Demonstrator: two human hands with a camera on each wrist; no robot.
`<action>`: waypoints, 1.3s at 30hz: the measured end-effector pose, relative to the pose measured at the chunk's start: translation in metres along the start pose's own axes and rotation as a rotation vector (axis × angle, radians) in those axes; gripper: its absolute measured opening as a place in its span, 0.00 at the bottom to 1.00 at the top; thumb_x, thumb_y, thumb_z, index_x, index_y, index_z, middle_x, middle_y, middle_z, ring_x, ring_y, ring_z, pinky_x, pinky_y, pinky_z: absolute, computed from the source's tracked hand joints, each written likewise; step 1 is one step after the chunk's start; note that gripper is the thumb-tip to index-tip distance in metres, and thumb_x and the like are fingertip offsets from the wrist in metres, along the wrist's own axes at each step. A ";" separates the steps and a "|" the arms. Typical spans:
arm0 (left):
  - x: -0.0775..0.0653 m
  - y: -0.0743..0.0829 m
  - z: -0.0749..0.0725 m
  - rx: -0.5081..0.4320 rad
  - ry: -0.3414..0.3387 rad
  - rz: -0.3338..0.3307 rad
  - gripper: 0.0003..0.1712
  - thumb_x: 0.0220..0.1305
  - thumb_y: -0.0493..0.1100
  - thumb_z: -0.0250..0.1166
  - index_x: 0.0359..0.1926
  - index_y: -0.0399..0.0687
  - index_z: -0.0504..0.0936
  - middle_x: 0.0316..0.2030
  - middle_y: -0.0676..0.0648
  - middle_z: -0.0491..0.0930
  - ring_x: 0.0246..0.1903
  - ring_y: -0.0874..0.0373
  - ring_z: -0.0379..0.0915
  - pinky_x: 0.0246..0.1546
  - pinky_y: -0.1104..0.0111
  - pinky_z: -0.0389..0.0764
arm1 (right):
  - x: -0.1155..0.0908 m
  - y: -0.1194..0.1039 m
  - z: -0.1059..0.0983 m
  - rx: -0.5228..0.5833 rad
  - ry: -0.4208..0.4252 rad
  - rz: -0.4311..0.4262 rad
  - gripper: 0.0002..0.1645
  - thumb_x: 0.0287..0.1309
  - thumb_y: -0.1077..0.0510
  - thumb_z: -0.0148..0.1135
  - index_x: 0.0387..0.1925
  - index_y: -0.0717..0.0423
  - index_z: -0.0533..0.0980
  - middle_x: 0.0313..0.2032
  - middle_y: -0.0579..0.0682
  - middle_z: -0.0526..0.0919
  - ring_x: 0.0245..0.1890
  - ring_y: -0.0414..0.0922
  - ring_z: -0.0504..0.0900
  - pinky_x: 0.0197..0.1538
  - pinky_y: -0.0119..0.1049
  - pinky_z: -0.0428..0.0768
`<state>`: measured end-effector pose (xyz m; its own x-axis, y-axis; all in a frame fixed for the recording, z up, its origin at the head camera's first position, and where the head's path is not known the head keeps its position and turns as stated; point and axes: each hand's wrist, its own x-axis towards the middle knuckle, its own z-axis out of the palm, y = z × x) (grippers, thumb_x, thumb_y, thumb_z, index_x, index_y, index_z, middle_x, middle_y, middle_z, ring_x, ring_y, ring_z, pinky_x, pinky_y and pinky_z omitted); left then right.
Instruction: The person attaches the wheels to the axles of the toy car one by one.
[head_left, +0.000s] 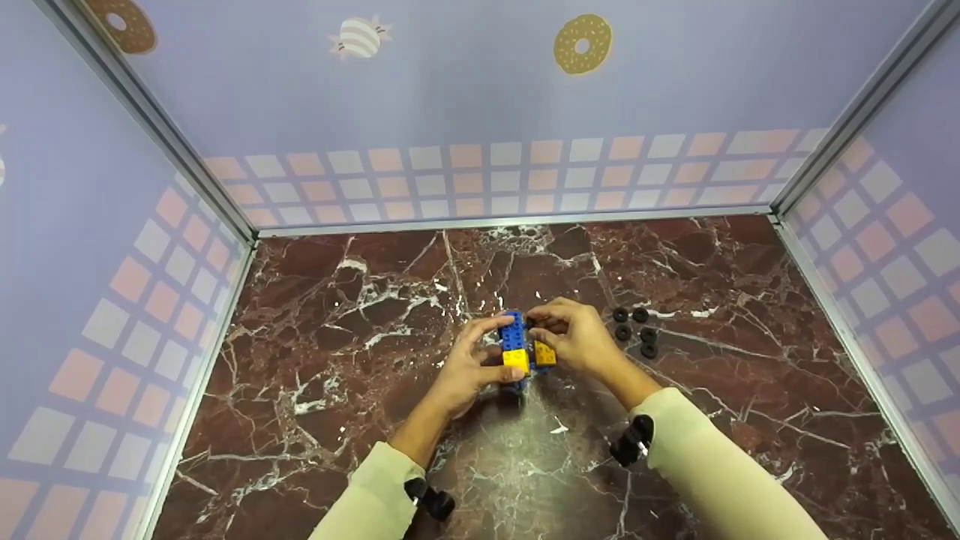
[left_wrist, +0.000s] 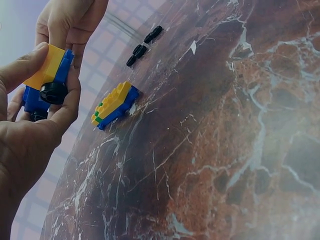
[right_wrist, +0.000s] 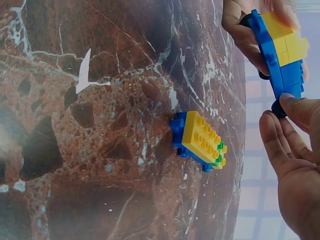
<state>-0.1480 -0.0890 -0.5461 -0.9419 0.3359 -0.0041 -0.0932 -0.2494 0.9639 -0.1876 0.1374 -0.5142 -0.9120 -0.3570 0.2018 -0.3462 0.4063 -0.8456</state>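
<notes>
My left hand (head_left: 463, 369) grips a toy car (head_left: 513, 336) built of blue and yellow blocks, its fingers and thumb at either end of it. Black wheels show on the car's underside, one of them a wheel (left_wrist: 53, 93) by the left fingers in the left wrist view. With thumb and fingertips my right hand (head_left: 583, 339) pinches another black wheel (right_wrist: 278, 108) at the car's blue end. On the table below lies a second block car (right_wrist: 202, 140), yellow and green on a blue base, with no wheels showing.
Several loose black wheels (head_left: 640, 315) lie on the marbled dark red table (head_left: 360, 337), right of my right hand. Pale purple panels (head_left: 465, 90) with pink and white squares close in the back and both sides.
</notes>
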 end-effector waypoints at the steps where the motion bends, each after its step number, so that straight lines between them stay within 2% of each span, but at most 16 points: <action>1: 0.000 0.001 0.000 -0.008 -0.002 0.002 0.50 0.53 0.21 0.79 0.77 0.36 0.71 0.83 0.40 0.55 0.60 0.44 0.80 0.49 0.62 0.95 | 0.000 0.000 0.000 0.000 0.001 -0.010 0.16 0.66 0.71 0.75 0.54 0.71 0.87 0.47 0.63 0.89 0.47 0.59 0.93 0.53 0.40 0.95; 4: 0.000 0.002 0.000 -0.014 -0.003 0.006 0.50 0.53 0.21 0.79 0.77 0.36 0.71 0.82 0.41 0.56 0.60 0.45 0.81 0.48 0.62 0.95 | 0.001 -0.002 0.000 -0.010 0.005 -0.041 0.16 0.65 0.71 0.75 0.54 0.72 0.87 0.47 0.64 0.89 0.47 0.60 0.94 0.53 0.42 0.95; 11: 0.000 0.001 -0.001 0.051 0.011 0.055 0.50 0.52 0.23 0.81 0.76 0.36 0.73 0.80 0.38 0.57 0.57 0.46 0.81 0.48 0.64 0.95 | 0.003 -0.008 0.002 -0.049 0.020 -0.054 0.16 0.65 0.70 0.76 0.54 0.68 0.89 0.44 0.61 0.89 0.45 0.57 0.94 0.51 0.48 0.96; 18: -0.001 0.003 0.001 0.094 0.016 0.071 0.48 0.52 0.24 0.81 0.75 0.36 0.75 0.80 0.37 0.58 0.58 0.43 0.80 0.54 0.63 0.93 | 0.003 -0.008 0.001 -0.026 0.019 -0.023 0.15 0.66 0.70 0.75 0.54 0.68 0.89 0.44 0.61 0.90 0.45 0.57 0.94 0.51 0.44 0.96; 25: -0.002 0.005 0.000 0.077 0.009 0.066 0.48 0.51 0.23 0.81 0.75 0.36 0.75 0.82 0.38 0.57 0.60 0.41 0.79 0.55 0.59 0.94 | 0.004 -0.010 -0.002 0.003 0.004 -0.024 0.16 0.64 0.70 0.76 0.54 0.67 0.89 0.45 0.62 0.90 0.45 0.57 0.93 0.52 0.39 0.95; 32: -0.002 0.004 0.000 0.053 0.001 0.059 0.48 0.51 0.23 0.81 0.74 0.35 0.74 0.82 0.39 0.57 0.62 0.42 0.79 0.54 0.60 0.94 | 0.005 -0.007 -0.004 -0.022 -0.007 -0.032 0.17 0.63 0.68 0.78 0.54 0.65 0.90 0.44 0.60 0.91 0.45 0.54 0.92 0.54 0.44 0.95; 39: 0.000 0.000 0.004 0.040 0.006 0.056 0.49 0.52 0.22 0.80 0.76 0.35 0.73 0.82 0.39 0.57 0.59 0.45 0.80 0.53 0.63 0.94 | 0.003 -0.002 -0.003 0.022 0.007 -0.012 0.17 0.65 0.70 0.76 0.55 0.64 0.90 0.45 0.61 0.91 0.46 0.56 0.92 0.53 0.43 0.95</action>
<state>-0.1465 -0.0851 -0.5451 -0.9471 0.3172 0.0490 -0.0272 -0.2315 0.9724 -0.1900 0.1385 -0.5104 -0.9094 -0.3558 0.2154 -0.3524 0.3837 -0.8536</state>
